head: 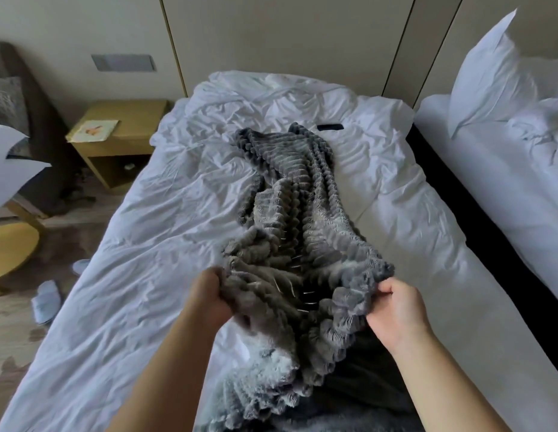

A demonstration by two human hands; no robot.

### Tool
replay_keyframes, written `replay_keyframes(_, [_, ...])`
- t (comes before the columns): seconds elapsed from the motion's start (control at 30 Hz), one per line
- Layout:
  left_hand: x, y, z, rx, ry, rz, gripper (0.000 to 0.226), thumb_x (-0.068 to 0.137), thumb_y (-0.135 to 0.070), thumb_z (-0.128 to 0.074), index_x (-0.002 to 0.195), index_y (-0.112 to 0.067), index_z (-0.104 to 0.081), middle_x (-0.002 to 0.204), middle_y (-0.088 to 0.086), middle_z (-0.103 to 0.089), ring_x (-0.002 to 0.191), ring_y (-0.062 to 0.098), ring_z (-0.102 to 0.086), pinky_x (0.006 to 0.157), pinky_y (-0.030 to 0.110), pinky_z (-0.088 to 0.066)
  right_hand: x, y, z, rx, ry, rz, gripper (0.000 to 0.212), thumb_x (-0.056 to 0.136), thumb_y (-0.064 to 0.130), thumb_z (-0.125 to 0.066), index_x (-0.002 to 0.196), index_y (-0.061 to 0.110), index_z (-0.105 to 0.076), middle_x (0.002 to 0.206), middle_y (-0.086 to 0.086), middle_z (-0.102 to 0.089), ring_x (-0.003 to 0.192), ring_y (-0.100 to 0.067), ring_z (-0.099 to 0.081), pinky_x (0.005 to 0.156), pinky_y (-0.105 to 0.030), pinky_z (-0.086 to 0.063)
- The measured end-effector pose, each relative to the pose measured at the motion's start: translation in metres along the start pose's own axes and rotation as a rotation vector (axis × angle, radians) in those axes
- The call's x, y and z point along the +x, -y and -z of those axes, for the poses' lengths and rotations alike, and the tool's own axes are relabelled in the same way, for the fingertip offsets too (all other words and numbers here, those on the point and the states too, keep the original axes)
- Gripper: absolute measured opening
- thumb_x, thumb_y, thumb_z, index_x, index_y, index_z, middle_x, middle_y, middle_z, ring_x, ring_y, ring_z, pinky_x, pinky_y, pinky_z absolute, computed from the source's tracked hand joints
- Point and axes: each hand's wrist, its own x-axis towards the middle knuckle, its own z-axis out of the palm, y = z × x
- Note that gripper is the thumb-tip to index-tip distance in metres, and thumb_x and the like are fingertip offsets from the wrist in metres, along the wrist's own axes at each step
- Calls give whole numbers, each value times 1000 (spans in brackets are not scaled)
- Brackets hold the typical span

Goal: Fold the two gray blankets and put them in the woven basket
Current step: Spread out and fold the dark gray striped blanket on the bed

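My bed (140,244), white and all rumpled.
Ribbed gray blanket (302,188) trails along it, dark flat device (330,127) beside its far end.

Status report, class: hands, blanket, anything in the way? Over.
Left hand, right hand both gripping near edge of ribbed gray blanket. Bunched, unfolded, on bed. Dark flat object beyond it, apart from hands.

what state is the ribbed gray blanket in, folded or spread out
Neither: the ribbed gray blanket lies bunched in a rumpled strip along the bed, its near edge held by the left hand and right hand.
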Motion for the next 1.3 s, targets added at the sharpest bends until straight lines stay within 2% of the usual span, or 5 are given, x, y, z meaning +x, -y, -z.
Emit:
replay_keyframes(0.13, [-9,18,-11,69,397,155,52,86,-55,-50,108,-8,-56,99,11,-57,83,22,-55,83,39,-47,-2,-9,-15,14,175,-150,32,85,23,-53,72,5,-75,65,-12,-68,52,-25,-65,56,-34,-53])
replay_keyframes(0.43, [-43,37,-33,632,690,108,18,78,-8,-69,95,-6,-76,104,19,-71,94,27,-70,79,31,-57,-14,-32,-34,-367,349,-306,37,83,32,-66,107,6,-73,105,-20,-72,96,-32,-70,80,-38,-56])
replay_keyframes(0.83, [21,17,14,579,-32,-79,23,94,-11,-42,106,-9,-62,70,6,-65,53,19,-56,51,24,-44,-11,-18,-30,-372,82,-14,10,84,17,-64,83,10,-70,97,-17,-73,96,-35,-67,92,-54,-51])
replay_keyframes(1.07, [30,25,2,701,353,288,72,80,-71,-48,91,-3,-69,67,7,-61,61,19,-58,67,29,-42,-20,-25,-31,-473,274,47,15,85,9,-61,88,6,-75,89,-11,-76,84,-20,-73,66,-28,-57])
replay_keyframes(1.3, [6,4,-5,139,782,136,62,49,-33,-92,94,4,-69,84,23,-70,75,33,-70,71,41,-59,-24,-11,-27,-373,236,39,15,88,12,-62,87,5,-75,85,-16,-74,73,-30,-72,54,-32,-56])
